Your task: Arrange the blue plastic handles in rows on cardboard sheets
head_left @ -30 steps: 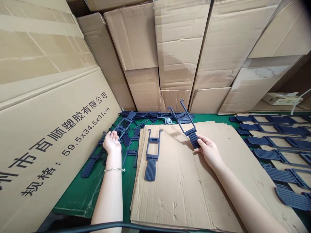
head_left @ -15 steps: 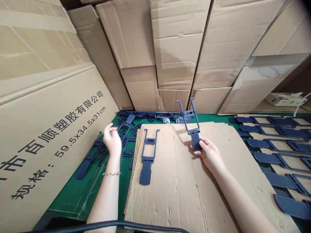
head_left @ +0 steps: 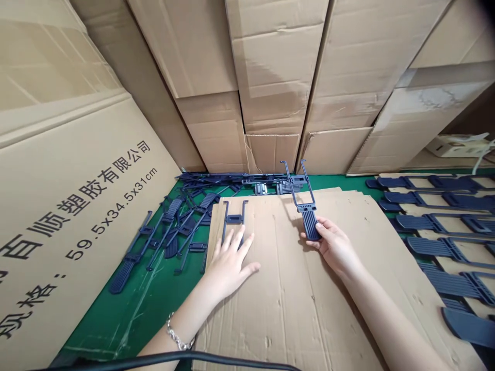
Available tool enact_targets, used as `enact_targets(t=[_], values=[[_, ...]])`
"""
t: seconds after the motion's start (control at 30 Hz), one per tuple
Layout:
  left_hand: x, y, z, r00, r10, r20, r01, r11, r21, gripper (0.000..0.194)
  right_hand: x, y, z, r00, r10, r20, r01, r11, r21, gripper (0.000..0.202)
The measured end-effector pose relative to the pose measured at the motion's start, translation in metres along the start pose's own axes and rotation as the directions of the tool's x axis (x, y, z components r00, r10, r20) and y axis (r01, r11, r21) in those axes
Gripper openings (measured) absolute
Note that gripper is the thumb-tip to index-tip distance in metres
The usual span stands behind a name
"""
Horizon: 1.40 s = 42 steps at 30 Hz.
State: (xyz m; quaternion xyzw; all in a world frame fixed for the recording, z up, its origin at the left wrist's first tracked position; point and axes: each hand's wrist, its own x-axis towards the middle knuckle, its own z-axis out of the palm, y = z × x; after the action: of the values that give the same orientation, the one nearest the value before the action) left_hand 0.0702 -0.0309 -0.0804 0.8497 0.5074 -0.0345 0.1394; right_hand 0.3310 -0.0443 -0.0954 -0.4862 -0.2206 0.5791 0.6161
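Note:
My right hand (head_left: 330, 245) pinches the ribbed end of a dark blue plastic bracket (head_left: 307, 206), its two-pronged frame pointing up and away above the cardboard. My left hand (head_left: 232, 257), fingers spread, is over a second blue bracket (head_left: 234, 218) on the cardboard sheets (head_left: 286, 288). The hand hides that bracket's ribbed lower part; its prongs and crossbar show beyond the fingertips. Whether the palm presses on it I cannot tell. Left of the sheets, a loose pile of similar brackets (head_left: 185, 226) lies on the green table (head_left: 147, 304).
Rows of blue brackets (head_left: 429, 247) lie on cardboard at the right. A large printed carton (head_left: 96, 170) borders the left side, and stacked cartons (head_left: 278, 67) wall off the back. A black cable (head_left: 185, 355) crosses the bottom foreground. A small white box (head_left: 456, 147) sits at far right.
My left hand has moved right and down from beside the pile to over the bracket on the cardboard, fingers now spread. My right hand keeps its bracket in nearly the same place. The view has shifted slightly.

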Motion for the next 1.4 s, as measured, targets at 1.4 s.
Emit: enact_targets(t=[1.4], values=[[0.030, -0.030, -0.011, 0.900, 0.031, -0.435, -0.123, 0.975, -0.184, 0.044, -0.035, 0.003, 0.003, 0.985, 0.167, 0.039, -0.164, 0.985, -0.060, 0.038]])
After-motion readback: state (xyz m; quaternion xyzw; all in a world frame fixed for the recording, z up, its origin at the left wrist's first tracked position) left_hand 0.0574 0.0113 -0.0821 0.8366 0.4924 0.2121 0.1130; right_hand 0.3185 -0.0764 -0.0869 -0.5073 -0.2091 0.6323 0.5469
